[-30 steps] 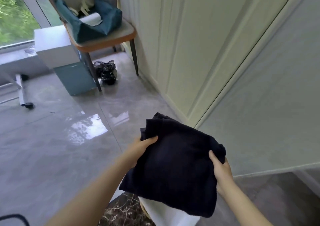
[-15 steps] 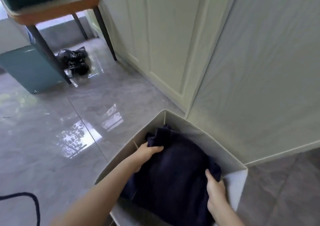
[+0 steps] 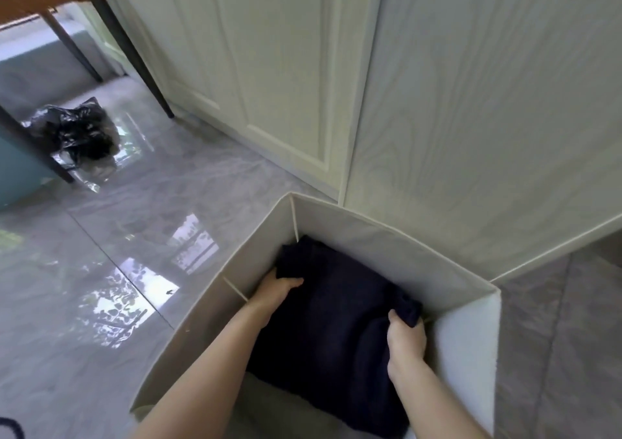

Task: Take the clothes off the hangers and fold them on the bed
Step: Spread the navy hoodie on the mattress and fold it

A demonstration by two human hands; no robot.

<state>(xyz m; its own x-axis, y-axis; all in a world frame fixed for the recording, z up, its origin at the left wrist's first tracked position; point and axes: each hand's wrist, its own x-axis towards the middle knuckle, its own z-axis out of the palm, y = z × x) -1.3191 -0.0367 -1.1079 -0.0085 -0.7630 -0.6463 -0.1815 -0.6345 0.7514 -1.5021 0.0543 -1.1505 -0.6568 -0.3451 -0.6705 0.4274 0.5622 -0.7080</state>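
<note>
A folded dark navy garment (image 3: pixel 336 331) lies low inside a white fabric storage box (image 3: pixel 380 236) on the floor. My left hand (image 3: pixel 276 292) grips the garment's far left edge, thumb on top. On the right side, my right hand (image 3: pixel 405 337) holds a bunched corner of the garment close to the box's right wall. Both forearms reach down into the box. No hangers or bed are in view.
The box stands against a pale wardrobe panel (image 3: pixel 488 102) with white cabinet doors (image 3: pixel 269 85) to its left. Glossy grey floor tiles (image 3: pixel 101 253) spread to the left. A black plastic bag (image 3: pixel 77 136) lies under a chair with dark legs (image 3: pixel 134 58).
The garment went from being held above the floor down into the white box. My view tilted downward and both hands sank deeper with the garment.
</note>
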